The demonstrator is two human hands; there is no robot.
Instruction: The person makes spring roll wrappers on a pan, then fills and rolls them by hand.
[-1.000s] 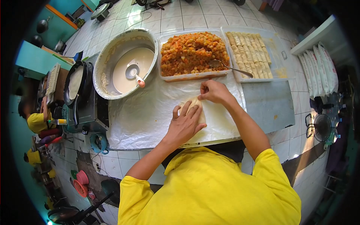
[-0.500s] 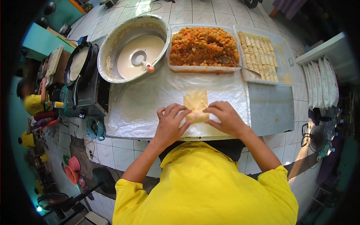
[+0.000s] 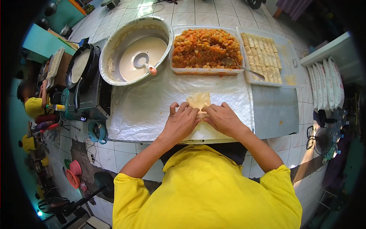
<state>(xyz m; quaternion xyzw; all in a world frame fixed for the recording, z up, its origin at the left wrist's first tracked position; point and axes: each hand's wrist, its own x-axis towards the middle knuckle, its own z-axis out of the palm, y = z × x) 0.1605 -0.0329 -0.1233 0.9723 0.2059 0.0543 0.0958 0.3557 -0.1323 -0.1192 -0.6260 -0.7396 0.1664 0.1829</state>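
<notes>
A pale, thin wrapper (image 3: 199, 100) lies on the white plastic sheet (image 3: 141, 110), its near part folded into a short roll. My left hand (image 3: 182, 120) grips the left end of this roll, fingers curled over it. On the right end, my right hand (image 3: 222, 119) holds on in the same way, fingertips close to those of the left. The fingers cover much of the roll. Beyond the hands stands a clear tub (image 3: 207, 71) of orange diced filling (image 3: 202, 47), with a metal spoon (image 3: 249, 71) resting in it.
A large bowl (image 3: 107, 72) of batter with a ladle stands left of the tub, a pan (image 3: 72, 82) on a stove beyond it. At right, a lidless-looking container (image 3: 291, 66) holds rows of rolls (image 3: 263, 57). A person in yellow (image 3: 33, 107) works at far left.
Both hands have come closer together, and the wrapper's near flap is folded inward. The flat part still showing has become shorter and more wrinkled.
</notes>
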